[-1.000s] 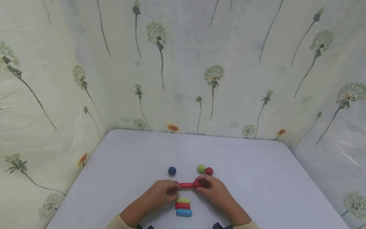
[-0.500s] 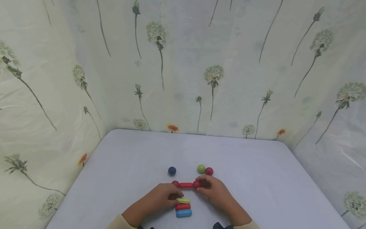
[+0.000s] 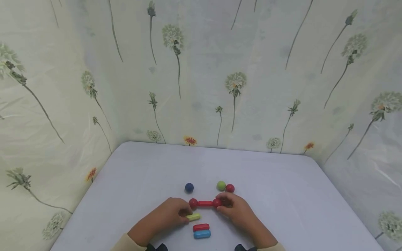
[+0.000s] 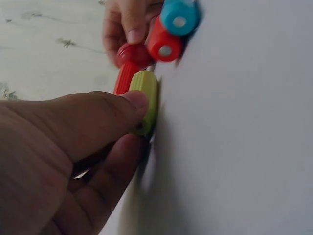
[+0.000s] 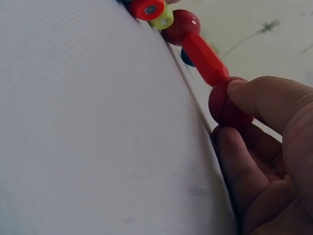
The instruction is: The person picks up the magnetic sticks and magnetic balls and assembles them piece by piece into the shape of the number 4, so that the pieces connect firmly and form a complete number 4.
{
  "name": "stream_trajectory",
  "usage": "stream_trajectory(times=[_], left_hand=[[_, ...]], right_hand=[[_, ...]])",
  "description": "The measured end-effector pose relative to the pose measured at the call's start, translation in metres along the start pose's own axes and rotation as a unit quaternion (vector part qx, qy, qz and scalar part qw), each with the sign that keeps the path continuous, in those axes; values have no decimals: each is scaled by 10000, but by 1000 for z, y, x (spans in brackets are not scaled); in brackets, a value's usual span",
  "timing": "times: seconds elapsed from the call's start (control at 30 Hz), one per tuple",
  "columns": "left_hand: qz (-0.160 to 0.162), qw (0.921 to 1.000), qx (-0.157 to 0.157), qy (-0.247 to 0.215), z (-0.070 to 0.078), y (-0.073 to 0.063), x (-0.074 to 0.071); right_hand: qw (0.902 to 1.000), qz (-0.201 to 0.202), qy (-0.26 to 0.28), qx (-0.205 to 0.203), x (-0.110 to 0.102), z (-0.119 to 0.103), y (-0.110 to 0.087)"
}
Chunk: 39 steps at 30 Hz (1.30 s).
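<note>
Between the left hand's [image 3: 170,213] thumb and fingers is a yellow-green ridged magnetic stick [image 3: 193,217], pinched near its left end. In the left wrist view the stick [image 4: 146,90] points away from the thumb. The right hand [image 3: 235,208] pinches a red ball [image 5: 226,105] at the right end of a red stick [image 3: 205,203]. Another red ball [image 3: 193,203] sits at that stick's left end, so the three form a dumbbell shape lying on the table. This left ball is just beyond the left fingertips.
Nearer the body lie a loose red stick [image 3: 201,227] and a blue stick [image 3: 202,234], side by side. Farther back are a dark blue ball [image 3: 189,188], a green ball [image 3: 221,185] and a third red ball [image 3: 230,188]. The white table [image 3: 150,167] meets a flower-patterned cloth [image 3: 201,69].
The left hand has moved off the dumbbell's left ball, taken hold of the yellow-green stick and drawn it left, away from the red and blue sticks. The right hand has stayed on its ball.
</note>
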<state>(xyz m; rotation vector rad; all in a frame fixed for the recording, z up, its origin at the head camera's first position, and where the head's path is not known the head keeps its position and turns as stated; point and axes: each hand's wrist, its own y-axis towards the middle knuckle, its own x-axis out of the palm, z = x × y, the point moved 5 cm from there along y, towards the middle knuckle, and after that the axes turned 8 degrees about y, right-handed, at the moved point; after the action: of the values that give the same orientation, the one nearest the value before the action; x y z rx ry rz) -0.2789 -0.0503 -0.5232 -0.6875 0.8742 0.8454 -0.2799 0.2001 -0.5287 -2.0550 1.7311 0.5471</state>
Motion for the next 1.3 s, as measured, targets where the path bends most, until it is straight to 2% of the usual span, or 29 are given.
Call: stream_trajectory(times=[0.23,0.5,0.73,1.03,1.3], left_hand=[[189,9998,24,-5,-20,-3,-13],[420,9983,-273,-296,-40,-5,-22],[729,9964,47,-421,-54,-2,-28],[698,9962,60,-509,-48,1,-27],[1013,9945,-71,-266,-46,3,-27]], right_hand=[[10000,-15,51,-59,-1,0,0],[10000,-74,49,1,-3,3,1],[9999,-149,82,-22,-3,4,1],[9998,-160,117,-33,-2,5,1],[9998,-140,10,-114,-2,5,1]])
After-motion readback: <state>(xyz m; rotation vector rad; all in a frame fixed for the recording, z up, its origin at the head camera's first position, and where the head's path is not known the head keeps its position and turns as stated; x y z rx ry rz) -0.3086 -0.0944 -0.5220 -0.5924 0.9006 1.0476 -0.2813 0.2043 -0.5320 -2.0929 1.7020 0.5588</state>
